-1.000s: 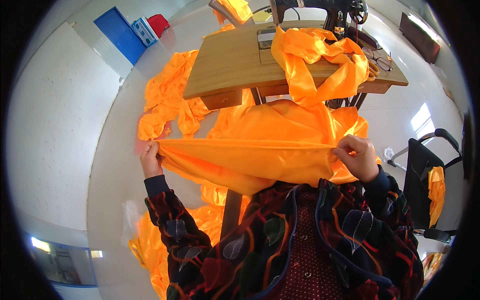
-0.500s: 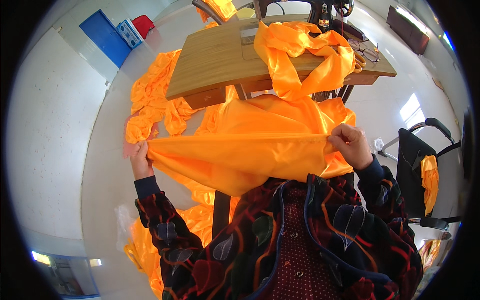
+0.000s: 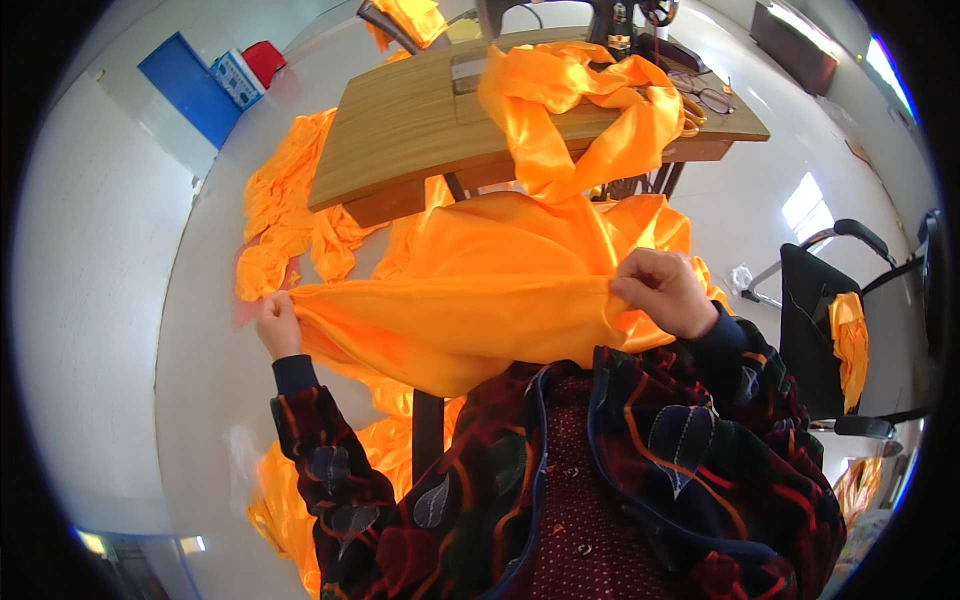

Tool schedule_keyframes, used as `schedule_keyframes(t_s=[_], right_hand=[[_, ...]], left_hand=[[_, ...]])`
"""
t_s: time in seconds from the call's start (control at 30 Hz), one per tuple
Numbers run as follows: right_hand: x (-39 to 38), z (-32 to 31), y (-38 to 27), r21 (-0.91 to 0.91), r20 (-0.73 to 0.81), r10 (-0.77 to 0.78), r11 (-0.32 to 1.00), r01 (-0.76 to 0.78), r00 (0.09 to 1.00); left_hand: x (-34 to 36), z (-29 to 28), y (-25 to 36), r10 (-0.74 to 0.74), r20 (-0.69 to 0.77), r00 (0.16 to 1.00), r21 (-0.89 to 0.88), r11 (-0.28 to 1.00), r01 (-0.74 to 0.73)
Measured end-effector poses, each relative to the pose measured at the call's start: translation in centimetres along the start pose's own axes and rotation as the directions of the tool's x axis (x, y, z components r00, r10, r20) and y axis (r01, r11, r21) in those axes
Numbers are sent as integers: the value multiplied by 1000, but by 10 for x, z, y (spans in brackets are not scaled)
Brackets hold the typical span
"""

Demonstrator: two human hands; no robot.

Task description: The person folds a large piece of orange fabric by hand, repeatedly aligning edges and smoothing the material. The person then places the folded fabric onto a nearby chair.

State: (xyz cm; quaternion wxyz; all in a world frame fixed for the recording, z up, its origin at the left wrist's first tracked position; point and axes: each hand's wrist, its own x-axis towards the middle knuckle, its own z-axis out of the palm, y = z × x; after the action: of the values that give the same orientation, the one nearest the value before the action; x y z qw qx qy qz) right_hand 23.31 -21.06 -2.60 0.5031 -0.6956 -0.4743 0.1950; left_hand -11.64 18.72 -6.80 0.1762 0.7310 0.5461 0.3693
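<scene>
A shiny orange satin cloth [image 3: 455, 325] is stretched across my lap, its upper edge drawn nearly straight between my hands. My left hand [image 3: 278, 325] is closed on the cloth's left end. My right hand [image 3: 664, 290] pinches the same edge on the right between thumb and bent fingers. Beyond my hands, more of the orange fabric hangs from the wooden sewing table [image 3: 400, 130] down to my lap. A loose twisted length of it lies on the tabletop, in front of the black sewing machine [image 3: 618, 30].
Eyeglasses [image 3: 715, 98] and yellow-handled scissors [image 3: 690, 118] lie at the table's right side. Heaps of orange fabric [image 3: 285, 200] cover floor at the left and below my left arm. A black chair [image 3: 812, 330] with an orange piece on it stands at right. A white wall rises at left.
My right hand has shifted a little left relative to the cloth, and the span between my hands is shorter. Both hands still grip the edge. The whole view has shifted slightly.
</scene>
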Motion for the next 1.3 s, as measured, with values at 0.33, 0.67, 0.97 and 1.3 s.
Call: schedule_keyframes(t_s=[0.33,0.67,0.97,1.3], right_hand=[[18,37,-27,-80,56,-262,961,266,964],[9,36,-18,-26,59,-432,901,434,900],[2,33,12,-273,19,-408,876,397,913],[-21,13,34,-437,155,-698,586,683,699]], left_hand=[[-174,61,215,607,654,452,-697,716,48],[-152,26,207,662,452,598,-718,668,-198],[-90,-49,151,495,2,869,-757,568,-321],[-58,-76,124,488,0,873,-742,585,-327]])
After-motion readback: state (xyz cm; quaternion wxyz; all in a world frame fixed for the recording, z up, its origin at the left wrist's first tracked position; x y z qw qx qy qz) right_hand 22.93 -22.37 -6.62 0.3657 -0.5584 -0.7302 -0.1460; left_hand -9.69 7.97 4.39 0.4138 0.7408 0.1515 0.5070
